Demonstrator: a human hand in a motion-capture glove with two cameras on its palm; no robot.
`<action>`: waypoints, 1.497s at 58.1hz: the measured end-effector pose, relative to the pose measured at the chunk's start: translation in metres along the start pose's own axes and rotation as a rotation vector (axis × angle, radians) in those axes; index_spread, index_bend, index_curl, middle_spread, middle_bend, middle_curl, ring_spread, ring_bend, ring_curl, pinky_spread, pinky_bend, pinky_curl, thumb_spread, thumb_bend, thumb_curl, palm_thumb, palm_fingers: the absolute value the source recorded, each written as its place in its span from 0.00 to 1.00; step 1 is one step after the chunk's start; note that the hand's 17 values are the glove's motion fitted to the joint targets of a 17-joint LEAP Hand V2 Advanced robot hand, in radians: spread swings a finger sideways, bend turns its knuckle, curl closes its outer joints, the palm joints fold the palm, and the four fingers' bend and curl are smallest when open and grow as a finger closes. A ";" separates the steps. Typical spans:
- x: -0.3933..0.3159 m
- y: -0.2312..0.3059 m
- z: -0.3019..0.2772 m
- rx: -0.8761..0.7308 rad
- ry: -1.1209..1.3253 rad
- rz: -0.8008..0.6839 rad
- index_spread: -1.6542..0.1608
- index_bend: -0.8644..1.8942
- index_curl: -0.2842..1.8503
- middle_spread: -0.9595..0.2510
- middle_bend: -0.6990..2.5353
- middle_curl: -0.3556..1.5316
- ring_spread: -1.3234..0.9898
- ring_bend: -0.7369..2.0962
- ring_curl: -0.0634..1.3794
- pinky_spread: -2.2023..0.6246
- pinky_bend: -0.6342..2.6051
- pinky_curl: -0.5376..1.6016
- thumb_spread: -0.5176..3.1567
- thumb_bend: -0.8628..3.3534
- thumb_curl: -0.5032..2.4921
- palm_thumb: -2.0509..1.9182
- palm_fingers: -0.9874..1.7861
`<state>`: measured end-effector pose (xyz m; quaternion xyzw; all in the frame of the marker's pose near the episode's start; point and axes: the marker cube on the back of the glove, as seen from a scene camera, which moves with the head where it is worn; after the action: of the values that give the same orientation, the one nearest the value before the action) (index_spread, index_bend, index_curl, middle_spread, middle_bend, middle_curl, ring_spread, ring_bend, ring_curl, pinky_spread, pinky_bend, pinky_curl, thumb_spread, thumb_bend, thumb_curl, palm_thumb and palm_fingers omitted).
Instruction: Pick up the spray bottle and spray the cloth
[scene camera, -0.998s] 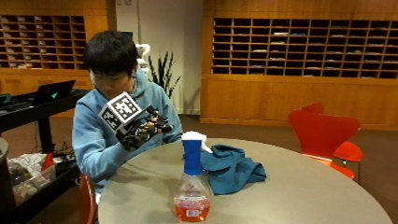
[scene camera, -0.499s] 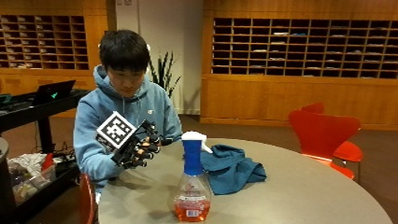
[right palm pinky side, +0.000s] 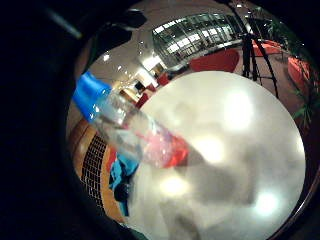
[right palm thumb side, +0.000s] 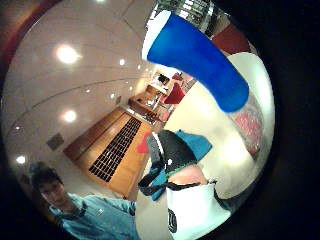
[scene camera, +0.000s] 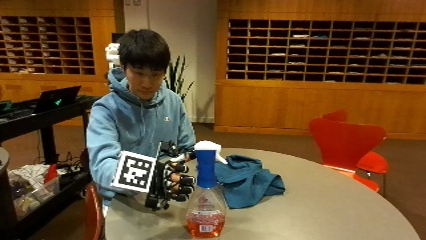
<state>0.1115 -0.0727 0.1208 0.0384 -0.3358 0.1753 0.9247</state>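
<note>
A person in a light blue hoodie (scene camera: 130, 127) sits at the left side of a round grey table (scene camera: 333, 205). The gloved right hand (scene camera: 172, 179) hangs low over the table's near-left part, just beside the spray bottle (scene camera: 205, 200). Its fingers (scene camera: 181, 181) are curled loosely toward the bottle's blue neck and hold nothing; whether they touch the bottle cannot be told from the outside view. The other hand is out of sight.

The spray bottle stands upright near the table's front edge. It has a white trigger head, a blue collar and a clear body with orange-red liquid at the bottom. In the thumb side palm view the blue collar (right palm thumb side: 200, 57) looms large, close to the palm, with a gloved fingertip (right palm thumb side: 175, 150) nearby. In the little finger side palm view the bottle (right palm pinky side: 135, 130) stands on the table.

To the right, just behind the bottle, a teal cloth (scene camera: 249, 180) lies crumpled on the table. Further right, beyond the table, stands a red chair (scene camera: 346, 142).
</note>
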 end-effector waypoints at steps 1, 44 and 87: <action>0.000 -0.003 0.001 -0.007 -0.018 0.014 0.80 0.35 0.21 0.82 0.31 0.38 0.61 0.42 0.25 0.86 0.33 0.42 0.43 0.20 0.27 0.65 0.46; 0.001 -0.037 0.035 0.029 -0.083 0.144 0.82 0.35 0.21 0.82 0.32 0.38 0.59 0.46 0.27 0.83 0.34 0.42 0.40 0.20 0.27 0.64 0.51; 0.004 -0.049 0.048 0.032 -0.146 0.325 0.81 0.37 0.23 0.72 0.33 0.40 0.53 0.47 0.28 0.79 0.28 0.40 0.40 0.21 0.30 0.71 0.73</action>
<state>0.1018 -0.1265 0.1628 0.0109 -0.4013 0.3245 0.8565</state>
